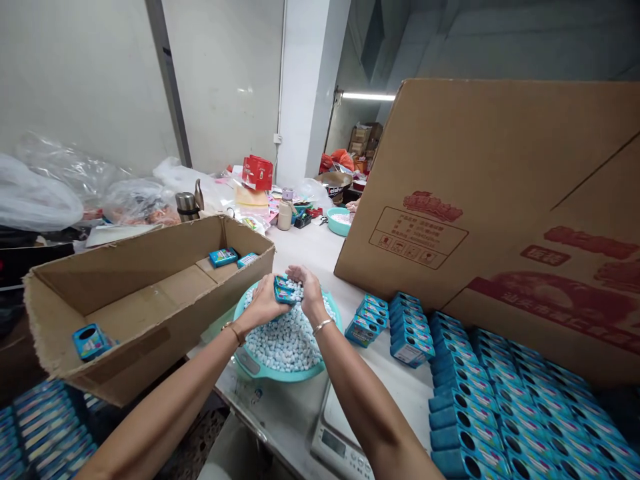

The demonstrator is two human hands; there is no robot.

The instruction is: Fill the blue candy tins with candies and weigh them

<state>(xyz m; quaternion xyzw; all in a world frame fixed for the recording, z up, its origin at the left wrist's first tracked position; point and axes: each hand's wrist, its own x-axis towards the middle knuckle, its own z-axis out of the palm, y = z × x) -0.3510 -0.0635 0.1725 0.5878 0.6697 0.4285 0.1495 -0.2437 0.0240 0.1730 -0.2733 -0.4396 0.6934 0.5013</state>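
In the head view, my left hand grips small blue boxes, apparently two, tilted over a teal basin. White pellets, like small candies, fill much of this basin. My right hand is cupped beside the boxes' open side, with white pellets gathered against its palm and fingers. Both hands are above the heap, the left one partly covering the boxes. Whether the boxes are full cannot be made out.
Left of the basin is a long open carton with a few blue boxes inside. A digital scale sits under my right forearm. Rows of blue boxes stand at right, before a large carton. A cream bottle stands farther back.
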